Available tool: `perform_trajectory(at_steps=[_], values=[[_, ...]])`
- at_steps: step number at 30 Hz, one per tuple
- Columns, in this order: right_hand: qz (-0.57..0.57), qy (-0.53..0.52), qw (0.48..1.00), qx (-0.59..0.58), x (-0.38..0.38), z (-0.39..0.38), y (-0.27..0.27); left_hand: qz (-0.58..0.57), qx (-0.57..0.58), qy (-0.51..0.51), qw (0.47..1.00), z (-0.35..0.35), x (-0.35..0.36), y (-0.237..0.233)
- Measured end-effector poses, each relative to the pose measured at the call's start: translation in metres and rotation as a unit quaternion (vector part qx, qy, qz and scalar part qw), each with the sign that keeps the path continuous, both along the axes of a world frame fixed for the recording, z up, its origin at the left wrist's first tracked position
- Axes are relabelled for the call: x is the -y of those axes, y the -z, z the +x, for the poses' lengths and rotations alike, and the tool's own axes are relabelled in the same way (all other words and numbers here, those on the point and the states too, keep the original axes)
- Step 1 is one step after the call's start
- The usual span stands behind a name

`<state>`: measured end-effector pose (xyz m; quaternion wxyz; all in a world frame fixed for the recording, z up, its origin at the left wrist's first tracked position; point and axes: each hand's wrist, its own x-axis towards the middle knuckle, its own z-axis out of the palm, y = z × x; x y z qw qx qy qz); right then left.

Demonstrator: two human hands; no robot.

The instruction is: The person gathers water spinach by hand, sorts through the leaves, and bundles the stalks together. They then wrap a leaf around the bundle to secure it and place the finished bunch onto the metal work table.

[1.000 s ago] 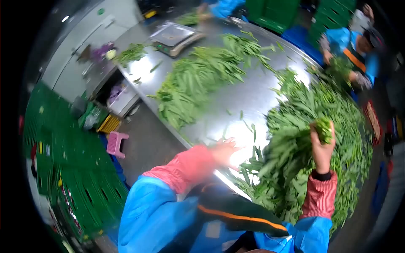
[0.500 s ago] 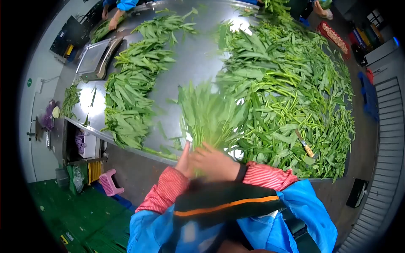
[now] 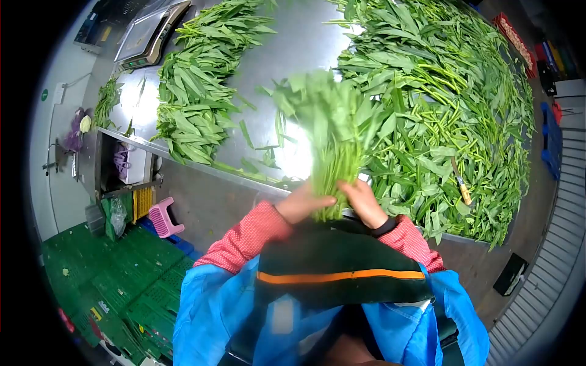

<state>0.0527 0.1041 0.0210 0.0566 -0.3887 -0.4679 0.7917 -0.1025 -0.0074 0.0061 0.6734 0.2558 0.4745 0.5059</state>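
In the head view, the left hand (image 3: 305, 202) and the right hand (image 3: 365, 204) are gripping a bunch of greens (image 3: 334, 146) by its stems, just over the near edge of the steel table (image 3: 259, 82)! Its leafy top is blurring, and stems are hiding some fingers. The leaf pile (image 3: 427, 91) on the right is running out of frame at the top, as is the leaf row (image 3: 198, 91) beside the scale (image 3: 143, 36). A small label (image 3: 96, 313) on the green crates (image 3: 116, 274) is showing, its print too tiny to read.
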Motion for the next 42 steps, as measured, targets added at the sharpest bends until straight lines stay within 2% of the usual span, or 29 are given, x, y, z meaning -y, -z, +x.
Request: perform_trajectory(at_steps=[1,2,3,4,7,9,10,13,14,17,18,19,20,22,25,26,29,30,31,32,33,34,36,37,39,41,42], values=[[-0.094,0.051,0.994,-0.021,-0.002,0.002,0.001,-0.04,0.101,-0.021,0.994,-0.003,0.004,-0.004],[-0.24,0.132,0.961,-0.042,-0.005,0.013,-0.004,-0.078,0.201,-0.042,0.976,-0.006,0.009,-0.01],[-0.255,0.173,0.951,-0.022,-0.002,0.026,0.024,-0.116,0.299,-0.063,0.945,-0.008,0.012,-0.016],[-0.273,0.177,0.945,-0.017,0.0,0.034,0.028,-0.116,0.334,-0.088,0.931,-0.008,0.018,-0.007],[-0.277,0.178,0.944,-0.032,0.007,0.04,0.022,-0.195,0.327,-0.094,0.92,-0.01,0.023,0.003],[-0.246,0.186,0.951,-0.037,0.01,0.028,0.014,-0.244,0.27,-0.079,0.928,-0.007,0.014,0.004],[-0.235,0.145,0.96,-0.039,0.011,0.021,0.009,-0.266,0.241,-0.073,0.931,-0.005,0.008,0.004],[-0.13,0.017,0.991,-0.019,0.017,0.001,0.011,-0.198,0.182,-0.007,0.963,-0.002,0.003,0.027],[-0.161,0.027,0.986,0.024,0.016,0.0,0.012,-0.205,0.172,0.006,0.964,-0.004,0.006,0.033],[-0.117,0.059,0.99,-0.051,0.017,-0.001,0.006,-0.163,0.165,-0.091,0.968,-0.002,0.011,-0.013],[-0.131,0.059,0.987,-0.073,0.013,-0.005,-0.016,-0.136,0.198,-0.103,0.965,-0.001,0.019,-0.024],[-0.193,0.06,0.971,-0.131,0.011,-0.004,-0.029,-0.107,0.229,-0.113,0.961,-0.003,0.027,-0.034],[-0.241,0.09,0.958,-0.129,0.013,-0.007,-0.029,-0.076,0.259,-0.123,0.955,-0.005,0.032,-0.038],[-0.314,0.141,0.934,-0.102,0.022,-0.015,-0.014,-0.115,0.311,-0.161,0.93,-0.001,0.041,-0.018],[-0.341,0.132,0.93,-0.029,0.026,-0.015,-0.002,-0.139,0.349,-0.171,0.911,-0.006,0.05,0.009],[-0.346,0.108,0.931,-0.049,0.026,-0.013,0.01,-0.127,0.364,-0.164,0.908,-0.006,0.052,0.014],[-0.256,0.062,0.964,-0.026,0.029,-0.019,0.011,-0.117,0.376,-0.156,0.906,-0.009,0.056,0.017],[-0.196,0.024,0.98,-0.027,0.033,-0.022,0.016,-0.118,0.374,-0.157,0.906,-0.01,0.057,0.017],[-0.124,0.003,0.992,0.003,0.039,-0.027,0.019,-0.113,0.266,-0.137,0.947,-0.01,0.061,0.025],[0.067,-0.052,0.996,0.017,0.045,-0.031,0.025,-0.107,0.155,-0.115,0.975,-0.008,0.067,0.038],[0.255,-0.105,0.961,0.029,0.049,-0.035,0.029,-0.101,0.042,-0.091,0.99,-0.007,0.071,0.046],[0.258,-0.172,0.942,0.128,0.046,-0.042,0.006,-0.099,0.037,-0.102,0.989,-0.007,0.071,0.041],[0.276,-0.241,0.91,0.195,0.037,-0.053,-0.022,-0.093,0.025,-0.124,0.988,-0.009,0.07,0.029],[0.284,-0.273,0.89,0.227,0.035,-0.057,-0.026,-0.12,0.111,-0.15,0.975,-0.012,0.071,0.026],[0.29,-0.199,0.928,0.127,0.039,-0.047,-0.015,-0.17,0.281,-0.198,0.923,-0.017,0.073,0.021],[0.267,-0.111,0.957,0.036,0.042,-0.034,0.003,-0.142,0.355,-0.194,0.904,-0.022,0.073,0.015],[0.254,-0.143,0.955,0.063,0.043,-0.03,0.001,-0.127,0.392,-0.192,0.891,-0.024,0.073,0.014]])
